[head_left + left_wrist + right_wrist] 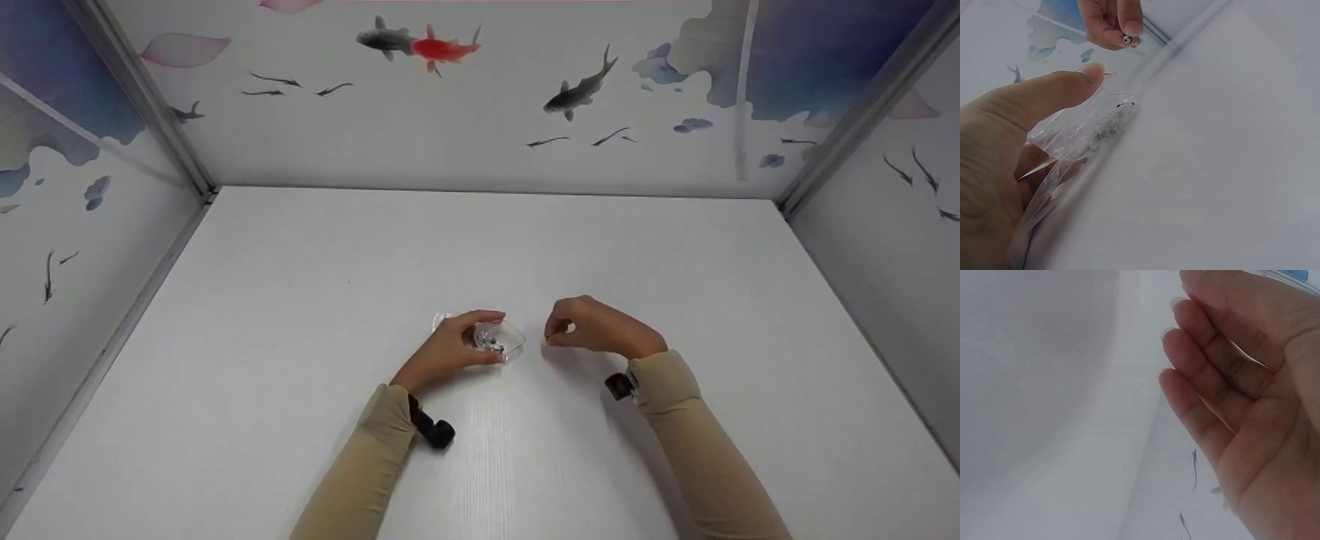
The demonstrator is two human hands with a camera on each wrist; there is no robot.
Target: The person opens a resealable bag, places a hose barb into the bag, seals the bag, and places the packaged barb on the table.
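Observation:
A clear plastic bag [513, 339] with several small dark and silvery pieces [493, 345] inside is held in my left hand [448, 347], the thumb on the near side and fingers on the far side. In the left wrist view the crinkled bag [1081, 132] spreads below the left thumb. To the right, a short gap from the bag, my right hand [602, 328] pinches a tiny round silvery-and-dark piece [1127, 39] between thumb and index finger. The right wrist view shows the right hand's [1241, 399] other fingers bent; the pinched piece is out of sight there.
A white tabletop [300, 255] lies under both hands. Panels printed with fish [577, 94] and petals close it in at the back [450, 150], left [135, 217] and right [862, 180]. Each wrist carries a small black camera [439, 433].

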